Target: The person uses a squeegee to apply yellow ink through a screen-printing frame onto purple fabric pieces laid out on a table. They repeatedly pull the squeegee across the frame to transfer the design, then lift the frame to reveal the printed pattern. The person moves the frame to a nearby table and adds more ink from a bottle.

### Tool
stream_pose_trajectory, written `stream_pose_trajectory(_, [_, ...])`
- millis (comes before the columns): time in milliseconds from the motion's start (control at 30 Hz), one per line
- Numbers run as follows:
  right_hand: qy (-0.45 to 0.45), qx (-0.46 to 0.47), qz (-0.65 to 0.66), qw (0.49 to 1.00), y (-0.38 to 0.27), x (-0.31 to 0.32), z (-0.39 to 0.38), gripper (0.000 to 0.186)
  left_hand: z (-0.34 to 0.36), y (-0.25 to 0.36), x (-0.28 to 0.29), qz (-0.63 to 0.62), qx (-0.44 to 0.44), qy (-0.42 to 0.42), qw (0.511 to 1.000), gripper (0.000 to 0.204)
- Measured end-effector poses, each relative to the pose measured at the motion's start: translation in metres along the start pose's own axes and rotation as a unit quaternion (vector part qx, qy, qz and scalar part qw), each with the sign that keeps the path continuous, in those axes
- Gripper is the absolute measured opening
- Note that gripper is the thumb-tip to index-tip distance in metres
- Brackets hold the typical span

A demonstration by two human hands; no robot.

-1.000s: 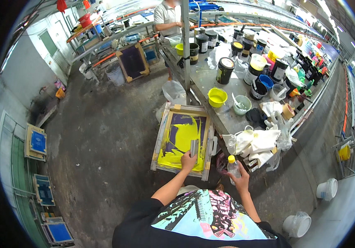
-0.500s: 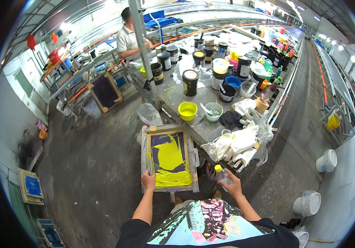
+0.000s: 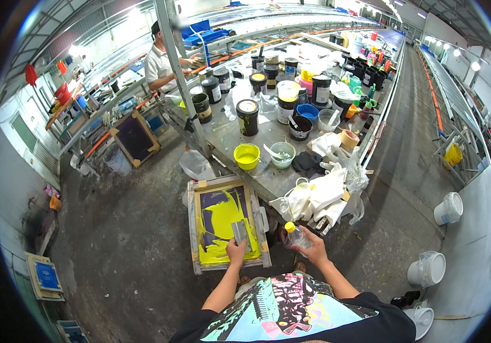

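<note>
My left hand (image 3: 236,252) grips a flat grey scraper (image 3: 239,230), held over the right part of a wooden-framed printing screen (image 3: 193,231). Bright yellow-green ink (image 3: 222,218) lies in a ragged patch across the dark mesh, with more smeared along the near end. In my right hand (image 3: 313,249) is a clear plastic bottle (image 3: 299,237) with a yellow cap, tilted beside the screen's right edge. Past the screen's far end, on the table, stand a yellow ink tub (image 3: 247,156) and a pale tub with a white spatula (image 3: 282,155).
The grey table (image 3: 222,137) carries many ink cans, white cloths (image 3: 314,197) and a tape roll (image 3: 349,139). A metal post (image 3: 179,74) rises at its left edge. Another person (image 3: 159,66) stands behind it. White buckets (image 3: 426,269) line the right wall.
My left hand has moved right with the scraper, from the screen's left side to over its right part. The bottle has shifted slightly left. The whole view has turned a little.
</note>
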State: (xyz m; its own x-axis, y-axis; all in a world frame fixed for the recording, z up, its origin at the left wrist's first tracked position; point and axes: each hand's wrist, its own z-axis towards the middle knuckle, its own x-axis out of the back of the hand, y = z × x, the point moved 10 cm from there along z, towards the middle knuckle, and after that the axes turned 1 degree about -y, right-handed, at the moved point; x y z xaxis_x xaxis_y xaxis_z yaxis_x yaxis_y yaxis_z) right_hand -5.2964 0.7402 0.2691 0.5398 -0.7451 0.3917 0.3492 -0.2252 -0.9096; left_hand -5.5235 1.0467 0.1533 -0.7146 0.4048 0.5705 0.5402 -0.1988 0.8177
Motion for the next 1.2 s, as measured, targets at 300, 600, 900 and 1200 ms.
stream_pose_trajectory(300, [-0.015,-0.017,0.024,0.999,0.029,-0.004,-0.011,0.080,0.040,-0.063,0.118,0.150,0.002,0.071,0.986,0.024])
stream_pose_trajectory(600, [-0.120,-0.053,-0.022,0.991,0.034,-0.032,-0.007,0.082,0.035,-0.046,0.109,0.262,-0.006,0.089,0.961,0.022])
stream_pose_trajectory(900, [-0.309,0.046,-0.109,0.944,0.027,-0.104,0.031,0.079,0.012,-0.012,-0.016,0.032,0.028,-0.015,0.999,0.031])
stream_pose_trajectory(1200, [-0.445,0.135,-0.337,0.819,0.043,-0.186,0.049,0.074,0.035,-0.040,0.084,0.125,-0.027,0.058,0.990,0.026])
